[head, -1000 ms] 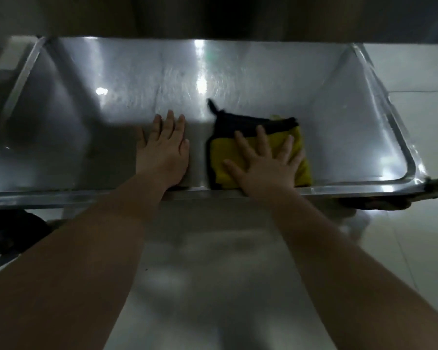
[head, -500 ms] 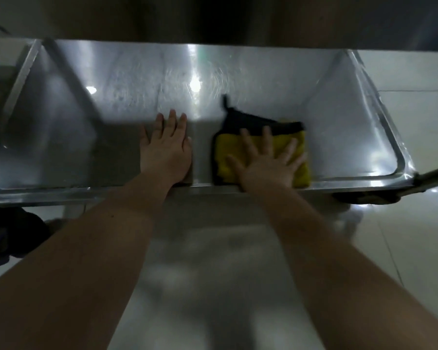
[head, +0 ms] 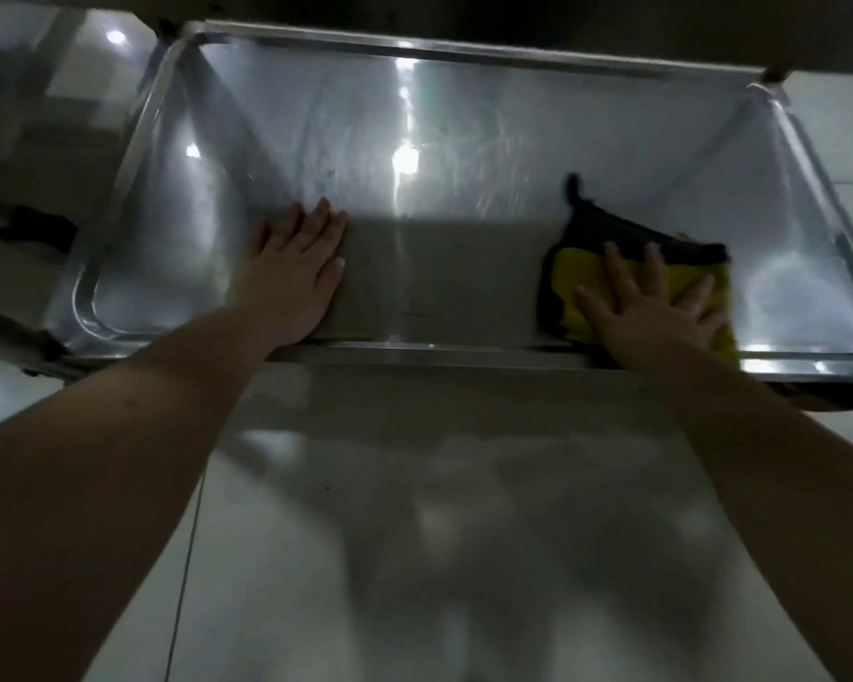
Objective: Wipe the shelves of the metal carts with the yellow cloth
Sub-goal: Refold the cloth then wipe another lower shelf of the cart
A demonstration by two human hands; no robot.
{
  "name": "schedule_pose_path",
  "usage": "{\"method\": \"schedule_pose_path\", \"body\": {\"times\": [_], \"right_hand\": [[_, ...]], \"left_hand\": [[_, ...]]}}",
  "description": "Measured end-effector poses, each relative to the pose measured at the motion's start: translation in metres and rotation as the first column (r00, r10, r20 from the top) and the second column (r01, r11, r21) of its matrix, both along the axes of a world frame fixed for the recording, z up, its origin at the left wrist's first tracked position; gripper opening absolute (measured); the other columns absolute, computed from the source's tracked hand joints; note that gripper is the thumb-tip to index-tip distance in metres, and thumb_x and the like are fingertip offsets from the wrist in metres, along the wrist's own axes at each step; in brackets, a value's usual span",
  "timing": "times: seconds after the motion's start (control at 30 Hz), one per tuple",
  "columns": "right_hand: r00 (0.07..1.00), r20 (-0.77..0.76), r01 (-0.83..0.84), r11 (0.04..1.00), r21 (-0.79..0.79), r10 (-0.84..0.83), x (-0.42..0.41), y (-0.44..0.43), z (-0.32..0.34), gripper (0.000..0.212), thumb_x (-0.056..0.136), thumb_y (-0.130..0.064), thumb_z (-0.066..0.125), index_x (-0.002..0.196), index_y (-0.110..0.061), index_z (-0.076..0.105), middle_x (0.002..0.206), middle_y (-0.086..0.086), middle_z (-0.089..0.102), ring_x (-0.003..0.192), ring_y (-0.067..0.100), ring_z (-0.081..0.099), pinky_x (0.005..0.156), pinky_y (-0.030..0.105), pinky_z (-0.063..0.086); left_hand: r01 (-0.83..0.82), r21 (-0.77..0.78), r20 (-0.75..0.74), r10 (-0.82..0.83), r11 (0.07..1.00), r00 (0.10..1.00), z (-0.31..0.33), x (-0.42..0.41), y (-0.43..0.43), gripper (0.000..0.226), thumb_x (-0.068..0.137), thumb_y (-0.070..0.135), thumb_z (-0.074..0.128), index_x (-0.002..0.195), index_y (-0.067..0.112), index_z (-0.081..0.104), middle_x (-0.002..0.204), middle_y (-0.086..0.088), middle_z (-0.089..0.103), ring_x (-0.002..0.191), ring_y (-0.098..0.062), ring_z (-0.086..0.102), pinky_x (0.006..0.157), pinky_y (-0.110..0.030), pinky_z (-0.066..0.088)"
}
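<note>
A low metal cart shelf (head: 439, 351) with a raised rim fills the upper half of the view. The folded yellow cloth (head: 570, 283), edged in black with a small black loop, lies near the shelf's front right. My right hand (head: 651, 312) lies flat on the cloth with its fingers spread, pressing it onto the metal. My left hand (head: 291, 273) rests flat on the bare shelf left of centre, fingers straight and together, holding nothing.
Pale tiled floor (head: 414, 534) lies below the shelf's front rim. A dark object (head: 35, 228) sits on the floor to the left of the cart. A dark edge overhangs the shelf at the top of the view.
My right hand has slid the cloth to the right along the shelf, away from my left hand. The left hand stays planted. The view has shifted and shows more of the shelf's far rim.
</note>
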State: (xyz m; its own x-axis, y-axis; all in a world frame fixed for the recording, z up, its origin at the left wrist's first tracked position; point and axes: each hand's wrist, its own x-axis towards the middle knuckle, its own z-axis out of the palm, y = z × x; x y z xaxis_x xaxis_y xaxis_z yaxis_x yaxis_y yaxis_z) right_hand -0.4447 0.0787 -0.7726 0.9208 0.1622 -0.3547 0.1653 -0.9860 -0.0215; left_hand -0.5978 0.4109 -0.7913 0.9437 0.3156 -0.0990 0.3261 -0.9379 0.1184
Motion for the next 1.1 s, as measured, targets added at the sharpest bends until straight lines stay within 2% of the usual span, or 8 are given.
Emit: {"method": "schedule_pose_path", "body": {"times": [0.2,0.33,0.5,0.6,0.8,0.9,0.97,1.1], "right_hand": [[0.945,-0.029,-0.324,0.944,0.064,0.327,-0.098,0.157,-0.003,0.073,0.084,-0.084,0.013,0.142,-0.059,-0.023,0.158,-0.01,-0.031,0.14,0.051,-0.027,0.107,0.073,-0.014],[0.943,-0.014,-0.33,0.94,0.09,0.333,-0.07,0.122,-0.006,0.069,0.085,-0.083,0.019,0.14,-0.065,-0.019,0.159,-0.019,-0.025,0.144,0.044,-0.024,0.111,0.068,-0.012],[0.999,-0.015,0.035,0.998,0.047,-0.034,-0.01,0.012,0.002,0.075,0.078,-0.089,0.025,0.141,-0.067,-0.011,0.161,-0.02,-0.016,0.147,0.042,-0.015,0.115,0.064,-0.004],[0.984,0.013,0.178,0.982,0.059,-0.179,-0.007,0.036,-0.001,0.073,0.082,-0.085,0.018,0.144,-0.062,-0.012,0.162,-0.015,-0.018,0.144,0.049,-0.016,0.112,0.069,-0.006],[0.958,0.099,-0.282,0.951,0.125,0.271,-0.049,0.209,-0.012,0.071,0.085,-0.083,0.015,0.147,-0.059,-0.008,0.163,-0.011,-0.017,0.143,0.051,-0.019,0.106,0.073,-0.013],[0.915,0.113,-0.401,0.906,0.136,0.388,-0.032,0.206,-0.015,0.069,0.085,-0.083,0.017,0.147,-0.06,-0.003,0.163,-0.014,-0.011,0.146,0.046,-0.015,0.111,0.07,-0.009],[0.942,0.12,-0.33,0.931,0.157,0.314,0.008,0.164,-0.015,0.067,0.085,-0.082,0.021,0.146,-0.062,0.0,0.163,-0.016,-0.008,0.147,0.045,-0.009,0.112,0.069,-0.004],[0.996,0.043,0.073,0.988,0.138,-0.079,0.073,0.07,-0.01,0.084,0.071,-0.093,0.015,0.147,-0.059,-0.001,0.164,-0.012,-0.008,0.146,0.047,-0.011,0.112,0.07,-0.005]], "left_hand": [[0.003,0.012,0.036,-0.004,1.0,0.999,-0.004,-0.008,0.008,0.056,0.105,0.037,0.02,0.158,0.022,0.008,0.166,-0.001,0.001,0.152,-0.023,0.001,0.121,-0.043,0.002],[-0.159,0.007,0.078,0.158,0.987,0.984,-0.007,-0.009,0.015,0.058,0.104,0.037,0.023,0.158,0.017,0.015,0.165,-0.009,0.008,0.151,-0.031,0.007,0.121,-0.048,0.003],[-0.18,0.026,0.052,0.178,0.983,0.983,-0.007,-0.004,0.006,0.061,0.102,0.044,0.02,0.158,0.024,0.008,0.166,-0.001,0.005,0.151,-0.03,0.003,0.121,-0.051,0.001],[-0.187,0.021,0.047,0.186,0.982,0.981,-0.007,-0.001,0.003,0.061,0.102,0.044,0.02,0.159,0.025,0.005,0.166,0.0,0.001,0.151,-0.03,0.0,0.121,-0.051,-0.001],[-0.189,0.028,0.054,0.187,0.982,0.981,-0.008,-0.007,0.007,0.061,0.103,0.037,0.025,0.159,0.023,0.004,0.166,-0.001,0.001,0.152,-0.029,0.0,0.121,-0.049,-0.001],[-0.183,0.026,0.054,0.181,0.983,0.982,-0.006,-0.01,0.01,0.06,0.104,0.037,0.023,0.159,0.021,0.004,0.166,-0.003,0.002,0.152,-0.028,0.0,0.121,-0.049,0.0],[-0.194,0.014,0.058,0.193,0.981,0.979,-0.004,-0.009,0.01,0.06,0.103,0.039,0.021,0.159,0.023,0.006,0.166,-0.001,0.002,0.152,-0.027,0.0,0.121,-0.049,0.0],[-0.178,0.005,0.049,0.178,0.984,0.983,-0.006,-0.003,0.001,0.06,0.103,0.04,0.019,0.159,0.024,0.004,0.166,0.0,-0.001,0.152,-0.027,-0.003,0.121,-0.05,-0.003]]}}
